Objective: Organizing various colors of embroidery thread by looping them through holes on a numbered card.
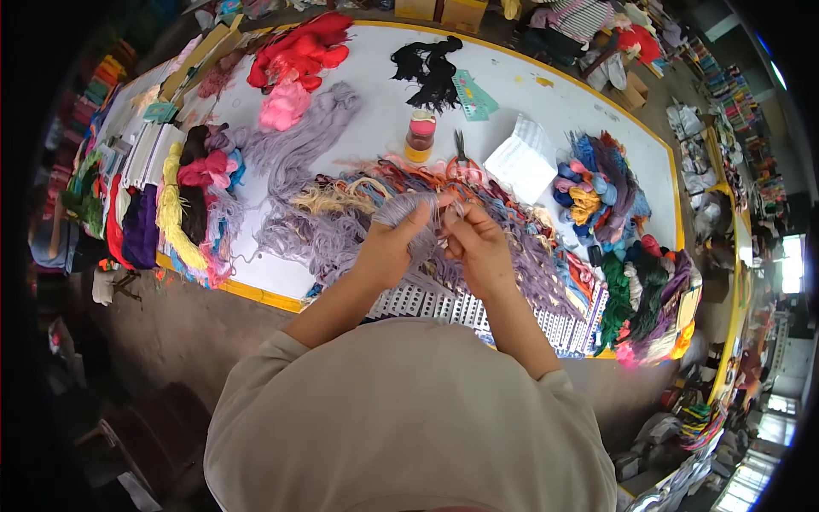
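Observation:
A bundle of lavender thread (414,218) is gripped in my left hand (388,247), its strands draped over the fingers. My right hand (479,247) is close beside it, fingers pinched at the bundle's strands; the fingertips partly hide the exact hold. Beneath both hands lies a wide heap of mixed threads (358,189) in cream, blue, orange and lavender. White strips with rows of holes (431,305) run along the near table edge, with threads lying over them. Just beyond the hands rest scissors (461,149) with their dark blades pointing away from me.
On the white table (367,60) lie red skeins (299,53), black thread (426,72), a green card (474,96), a jar (420,136) and a white paper (522,158). Colourful skeins (601,188) pile at the right, more at the left. Another person (573,21) is at the far side.

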Available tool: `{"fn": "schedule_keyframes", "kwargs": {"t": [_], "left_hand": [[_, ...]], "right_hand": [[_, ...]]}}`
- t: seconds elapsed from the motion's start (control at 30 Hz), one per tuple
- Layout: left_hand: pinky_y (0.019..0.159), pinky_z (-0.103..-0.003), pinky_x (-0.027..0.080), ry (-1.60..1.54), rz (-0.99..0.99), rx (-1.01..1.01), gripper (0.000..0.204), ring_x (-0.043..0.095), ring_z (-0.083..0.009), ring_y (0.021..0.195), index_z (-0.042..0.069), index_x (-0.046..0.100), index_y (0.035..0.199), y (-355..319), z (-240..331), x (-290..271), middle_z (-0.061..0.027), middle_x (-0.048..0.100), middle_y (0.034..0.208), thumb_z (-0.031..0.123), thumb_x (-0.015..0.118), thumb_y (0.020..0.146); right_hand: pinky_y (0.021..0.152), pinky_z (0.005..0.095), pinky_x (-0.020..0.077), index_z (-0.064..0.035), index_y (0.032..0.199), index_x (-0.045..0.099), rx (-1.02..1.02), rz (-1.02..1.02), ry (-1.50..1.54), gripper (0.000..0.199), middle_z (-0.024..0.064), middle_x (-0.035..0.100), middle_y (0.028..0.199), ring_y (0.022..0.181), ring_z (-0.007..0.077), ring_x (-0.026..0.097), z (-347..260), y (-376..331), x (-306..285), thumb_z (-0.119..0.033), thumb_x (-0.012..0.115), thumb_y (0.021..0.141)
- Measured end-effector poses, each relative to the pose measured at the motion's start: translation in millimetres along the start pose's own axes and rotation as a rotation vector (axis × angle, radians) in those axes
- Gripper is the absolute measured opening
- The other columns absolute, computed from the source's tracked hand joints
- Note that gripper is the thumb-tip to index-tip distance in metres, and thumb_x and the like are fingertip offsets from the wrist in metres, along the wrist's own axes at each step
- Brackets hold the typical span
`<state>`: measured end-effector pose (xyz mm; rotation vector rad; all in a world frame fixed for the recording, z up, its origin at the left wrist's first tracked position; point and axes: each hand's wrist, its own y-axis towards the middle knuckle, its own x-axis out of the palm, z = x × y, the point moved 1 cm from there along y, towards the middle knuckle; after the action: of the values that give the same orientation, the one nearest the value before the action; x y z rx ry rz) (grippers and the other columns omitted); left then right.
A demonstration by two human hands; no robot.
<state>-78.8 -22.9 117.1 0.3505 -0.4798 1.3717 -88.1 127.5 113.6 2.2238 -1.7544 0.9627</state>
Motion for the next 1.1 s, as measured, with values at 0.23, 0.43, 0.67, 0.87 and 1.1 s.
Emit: {"fn": "schedule_keyframes", "kwargs": {"t": [0.23, 0.43, 0.67, 0.87, 1.1], "left_hand": [[0.088, -0.029, 0.046, 0.347, -0.045, 0.219, 0.029, 0.059, -0.014, 0.098, -0.001, 0.063, 0.115, -0.8, -4.1, 4.9, -0.007, 0.065, 0.107, 0.018, 0.052, 0.096], [0.082, -0.027, 0.047, 0.083, 0.067, 0.068, 0.027, 0.06, -0.012, 0.092, -0.001, 0.063, 0.108, -0.1, -14.3, 0.4, -0.0057, 0.065, 0.102, 0.021, 0.052, 0.097], [0.073, -0.027, 0.049, -0.199, 0.115, -0.109, 0.027, 0.06, -0.0112, 0.083, 0.001, 0.063, 0.104, -3.7, -9.2, -4.0, -0.0053, 0.064, 0.099, 0.025, 0.053, 0.098], [0.081, -0.029, 0.049, 0.043, 0.058, -0.043, 0.03, 0.06, -0.0123, 0.093, 0.001, 0.061, 0.114, -3.4, -15.3, -0.8, -0.0054, 0.065, 0.103, 0.025, 0.052, 0.098], [0.086, -0.028, 0.047, 0.195, 0.054, 0.167, 0.024, 0.059, -0.0131, 0.099, 0.0, 0.063, 0.112, -0.6, -14.7, -1.6, -0.0054, 0.065, 0.105, 0.014, 0.054, 0.095]], "right_hand": [[0.057, 0.018, 0.045, -0.0094, 0.095, 0.065, -0.063, 0.121, -0.303, 0.007, -0.0045, 0.062, 0.082, 0.071, 0.0028, 0.055, 5.2, -2.9, -1.6, -0.013, 0.064, 0.089], [0.058, 0.0185, 0.0456, -0.0102, 0.094, 0.061, -0.043, 0.123, -0.157, 0.005, -0.0041, 0.061, 0.082, 0.065, 0.0023, 0.05, 4.7, -6.1, 3.5, -0.013, 0.061, 0.09], [0.056, 0.0195, 0.0452, -0.0115, 0.096, 0.057, -0.041, 0.052, 0.026, 0.004, -0.0024, 0.058, 0.08, 0.056, 0.0026, 0.045, 4.9, -4.1, 1.7, -0.012, 0.052, 0.095], [0.058, 0.0191, 0.0463, -0.0106, 0.098, 0.063, -0.019, 0.122, -0.239, 0.008, -0.0054, 0.059, 0.081, 0.061, 0.0012, 0.049, 0.9, -6.3, 8.9, -0.014, 0.06, 0.092], [0.061, 0.0198, 0.0467, -0.0111, 0.102, 0.065, -0.042, 0.127, -0.185, 0.013, -0.0072, 0.061, 0.084, 0.07, 0.001, 0.053, 3.7, -4.0, 5.1, -0.014, 0.063, 0.089]]}}
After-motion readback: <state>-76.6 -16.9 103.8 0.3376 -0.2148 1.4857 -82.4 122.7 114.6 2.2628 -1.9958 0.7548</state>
